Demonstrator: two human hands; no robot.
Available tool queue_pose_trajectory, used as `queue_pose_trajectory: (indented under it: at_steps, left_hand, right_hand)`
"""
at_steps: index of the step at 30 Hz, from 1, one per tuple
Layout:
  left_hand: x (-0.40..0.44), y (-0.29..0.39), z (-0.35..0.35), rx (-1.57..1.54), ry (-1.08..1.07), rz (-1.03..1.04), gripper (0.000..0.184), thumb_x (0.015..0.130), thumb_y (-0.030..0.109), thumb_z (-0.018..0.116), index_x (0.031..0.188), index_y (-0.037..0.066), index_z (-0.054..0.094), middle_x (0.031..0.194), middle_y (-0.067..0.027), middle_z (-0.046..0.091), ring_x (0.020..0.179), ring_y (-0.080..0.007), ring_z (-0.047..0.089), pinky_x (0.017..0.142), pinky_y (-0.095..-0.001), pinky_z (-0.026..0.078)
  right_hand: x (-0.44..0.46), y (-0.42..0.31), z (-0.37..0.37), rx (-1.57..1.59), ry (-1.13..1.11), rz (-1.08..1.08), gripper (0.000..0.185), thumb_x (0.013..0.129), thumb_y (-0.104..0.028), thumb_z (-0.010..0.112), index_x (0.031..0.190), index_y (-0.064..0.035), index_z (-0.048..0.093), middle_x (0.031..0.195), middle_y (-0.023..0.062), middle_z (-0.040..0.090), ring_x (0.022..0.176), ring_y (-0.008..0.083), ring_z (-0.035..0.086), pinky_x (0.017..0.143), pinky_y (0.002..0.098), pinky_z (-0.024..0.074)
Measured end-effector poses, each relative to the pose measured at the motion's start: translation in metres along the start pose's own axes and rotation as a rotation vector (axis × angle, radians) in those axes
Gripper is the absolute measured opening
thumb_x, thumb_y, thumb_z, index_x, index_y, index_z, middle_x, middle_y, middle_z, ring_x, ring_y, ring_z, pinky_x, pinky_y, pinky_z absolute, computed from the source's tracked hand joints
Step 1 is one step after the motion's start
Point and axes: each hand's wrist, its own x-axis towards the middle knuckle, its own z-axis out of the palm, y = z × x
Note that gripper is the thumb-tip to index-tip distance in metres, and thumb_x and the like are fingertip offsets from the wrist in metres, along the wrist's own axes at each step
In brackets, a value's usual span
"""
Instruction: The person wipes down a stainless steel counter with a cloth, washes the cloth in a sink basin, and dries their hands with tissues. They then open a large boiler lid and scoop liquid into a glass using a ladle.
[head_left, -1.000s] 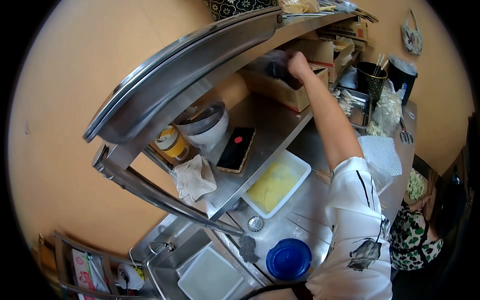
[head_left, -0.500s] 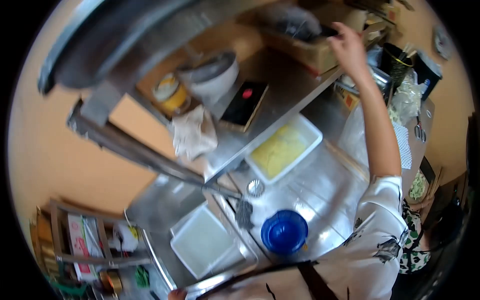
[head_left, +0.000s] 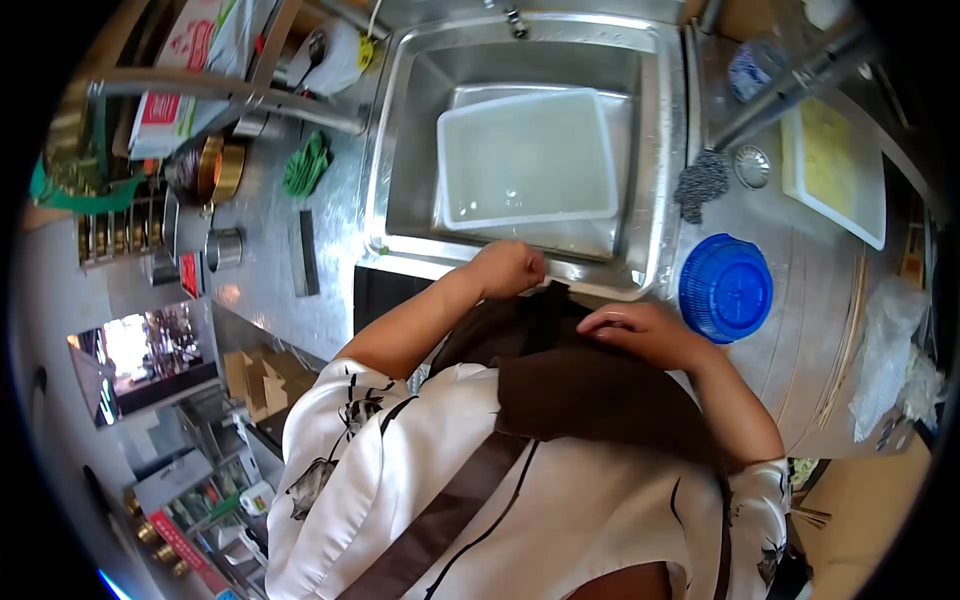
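My left hand [head_left: 510, 268] is closed at the front edge of the sink [head_left: 410, 250], against the dark brown apron [head_left: 590, 395]; what its fingers hold, if anything, is hidden. Loosely curved, with the fingers reaching over the apron's upper part, my right hand [head_left: 640, 330] holds nothing that shows. In the sink lies a white plastic tub [head_left: 530, 160] with cloudy liquid. A blue ribbed bowl [head_left: 726, 288] stands on the steel counter just right of my right hand.
A grey scouring pad [head_left: 702, 182], a small metal mould [head_left: 751, 167] and a white tub with yellow contents [head_left: 828, 165] are on the right. A green cloth [head_left: 306, 165] and a dark flat bar [head_left: 303, 253] lie left. A shelf post [head_left: 780, 100] slants over the right counter.
The view has swung down and left to the sink. My right hand has left the dark item at the shelf box and come down to the apron. My left hand has come fully into view.
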Motion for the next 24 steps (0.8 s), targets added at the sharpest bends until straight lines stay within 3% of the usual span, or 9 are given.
queue_pose_trajectory:
  at_steps: [3,4,7,11,14,16,19,21,24]
  left_hand:
    - [-0.016,-0.021,0.000,0.036,0.195,-0.015,0.021,0.074,0.026,0.060,0.083,0.008,0.063,0.077,-0.0143,0.063,0.076,-0.0281,0.061,0.067,-0.0357,0.047]
    - [-0.027,-0.023,-0.005,-0.074,0.136,-0.013,0.023,0.074,0.028,0.061,0.082,0.007,0.062,0.078,-0.0137,0.063,0.077,-0.0276,0.061,0.067,-0.0354,0.047]
    - [-0.051,-0.041,0.005,-0.222,-0.010,0.033,0.031,0.074,0.034,0.062,0.083,0.004,0.061,0.083,-0.0117,0.063,0.079,-0.0268,0.061,0.070,-0.0349,0.047]
    - [-0.053,-0.077,0.041,-0.426,-0.100,0.003,0.032,0.076,0.033,0.062,0.085,0.003,0.063,0.086,-0.0133,0.064,0.083,-0.0272,0.060,0.074,-0.0360,0.047]
    - [-0.060,-0.090,0.043,-0.098,0.142,-0.060,0.034,0.077,0.035,0.062,0.087,0.003,0.064,0.087,-0.0142,0.063,0.085,-0.0271,0.060,0.077,-0.0351,0.046]
    - [-0.075,-0.096,0.025,-0.431,0.200,-0.138,0.036,0.075,0.036,0.063,0.088,0.003,0.063,0.084,-0.0144,0.063,0.085,-0.0278,0.060,0.077,-0.0346,0.046]
    - [-0.098,-0.102,0.026,-0.466,0.106,0.009,0.034,0.072,0.034,0.065,0.087,0.004,0.062,0.083,-0.0138,0.063,0.083,-0.0284,0.060,0.075,-0.0352,0.047]
    - [-0.099,-0.109,0.040,-0.398,0.105,0.047,0.033,0.068,0.030,0.067,0.088,0.004,0.062,0.084,-0.0137,0.063,0.084,-0.0284,0.060,0.075,-0.0355,0.047]
    - [-0.108,-0.103,0.036,-0.298,0.267,-0.016,0.030,0.067,0.026,0.064,0.089,0.006,0.062,0.083,-0.0138,0.063,0.081,-0.0308,0.060,0.073,-0.0366,0.047]
  right_hand:
    - [0.051,0.023,0.023,-0.098,0.057,0.088,0.026,0.085,-0.013,0.048,0.106,-0.0004,0.056,0.101,0.0130,0.059,0.098,0.0227,0.055,0.087,0.0309,0.0409]
    - [0.062,0.031,0.030,-0.213,0.066,0.059,0.028,0.083,-0.012,0.046,0.106,0.0002,0.055,0.104,0.0165,0.059,0.098,0.0289,0.055,0.088,0.0334,0.0410]
    - [0.083,0.038,0.048,-0.309,-0.122,0.240,0.031,0.084,-0.015,0.044,0.108,0.0014,0.055,0.109,0.0187,0.057,0.102,0.0326,0.052,0.090,0.0368,0.0395]
    - [0.105,0.034,0.067,-0.482,-0.085,0.391,0.035,0.085,-0.017,0.043,0.114,0.0022,0.051,0.115,0.0209,0.053,0.109,0.0338,0.048,0.094,0.0380,0.0368]
    - [0.111,0.039,0.081,-0.552,-0.054,0.336,0.038,0.086,-0.016,0.042,0.120,0.0022,0.046,0.120,0.0227,0.048,0.113,0.0344,0.044,0.097,0.0380,0.0340]
    - [0.111,0.038,0.086,-0.545,-0.031,0.333,0.040,0.087,-0.011,0.041,0.125,0.0012,0.041,0.129,0.0215,0.041,0.118,0.0326,0.041,0.101,0.0344,0.0310]
    - [0.114,0.022,0.104,-0.534,0.060,0.328,0.038,0.086,-0.006,0.040,0.124,0.0005,0.042,0.128,0.0201,0.042,0.118,0.0332,0.040,0.101,0.0346,0.0310]
    - [0.113,0.027,0.110,-0.643,0.109,0.257,0.040,0.082,0.000,0.042,0.122,-0.0012,0.045,0.124,0.0183,0.046,0.118,0.0309,0.041,0.100,0.0346,0.0318]
    - [0.111,0.019,0.122,-1.177,0.193,-0.020,0.037,0.077,-0.006,0.047,0.114,-0.0029,0.052,0.114,0.0132,0.052,0.109,0.0264,0.047,0.096,0.0337,0.0339]
